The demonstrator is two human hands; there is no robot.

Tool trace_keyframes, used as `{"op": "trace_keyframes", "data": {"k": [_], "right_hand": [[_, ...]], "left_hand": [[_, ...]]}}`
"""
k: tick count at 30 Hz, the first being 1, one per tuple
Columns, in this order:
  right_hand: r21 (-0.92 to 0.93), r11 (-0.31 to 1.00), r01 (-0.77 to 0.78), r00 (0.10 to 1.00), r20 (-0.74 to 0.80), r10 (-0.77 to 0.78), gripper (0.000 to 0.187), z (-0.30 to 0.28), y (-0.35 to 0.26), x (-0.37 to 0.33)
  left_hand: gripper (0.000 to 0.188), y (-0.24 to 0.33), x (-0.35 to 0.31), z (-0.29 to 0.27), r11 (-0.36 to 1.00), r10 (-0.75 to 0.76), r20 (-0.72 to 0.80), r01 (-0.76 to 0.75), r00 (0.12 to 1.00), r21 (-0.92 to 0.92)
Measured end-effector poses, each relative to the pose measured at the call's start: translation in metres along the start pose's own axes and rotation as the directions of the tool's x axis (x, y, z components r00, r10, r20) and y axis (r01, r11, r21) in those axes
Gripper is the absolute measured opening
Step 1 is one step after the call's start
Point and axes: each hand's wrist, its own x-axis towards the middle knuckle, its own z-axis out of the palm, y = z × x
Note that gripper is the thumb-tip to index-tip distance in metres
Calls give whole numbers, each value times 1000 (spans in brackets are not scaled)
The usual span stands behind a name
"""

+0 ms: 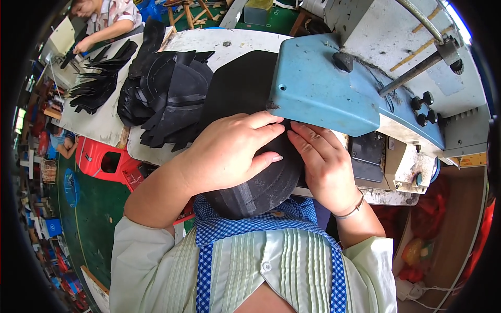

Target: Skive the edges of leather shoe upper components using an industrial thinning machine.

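A stack of curved black sheet pieces (255, 190) lies before me, partly over my lap, its far part reaching under the blue machine head (323, 88). My left hand (235, 148) rests on top of the black material, fingers stretched toward the head's lower edge and thumb apart. Beside it, my right hand (323, 161) has its fingers bent over the material at that same edge, with the thumb out of sight. The fingertips of both hands nearly meet there. Whatever working part sits beneath the blue cover is hidden.
Heaps of black cut pieces (167, 94) lie left on the white table (229, 41). A red plastic stool (104, 161) stands below. Far left, another person (112, 21) handles black pieces. Metal rods and black knobs (425, 107) jut from the machine's right side.
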Motion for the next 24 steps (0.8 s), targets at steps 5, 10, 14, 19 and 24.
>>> {"op": "trace_keyframes", "data": {"k": [5, 10, 14, 19, 24], "right_hand": [[-7, 1000, -18, 1000, -18, 18, 42, 2, -1, 0], [-8, 1000, 20, 1000, -7, -20, 42, 1, 1, -2], [-20, 1000, 8, 1000, -10, -9, 42, 4, 3, -4], [-37, 999, -17, 999, -35, 16, 40, 5, 3, -3], [-41, 999, -12, 999, -30, 11, 39, 3, 4, -5]], "left_hand": [[41, 8, -5, 7, 997, -18, -43, 21, 999, 77], [40, 6, -8, 8, 997, 3, -90, 4, 996, 73], [41, 5, -2, 7, 999, 6, -75, -2, 997, 55], [41, 5, -2, 12, 995, 14, -104, -4, 995, 97], [44, 9, -2, 11, 991, -49, -72, 57, 996, 117]]}}
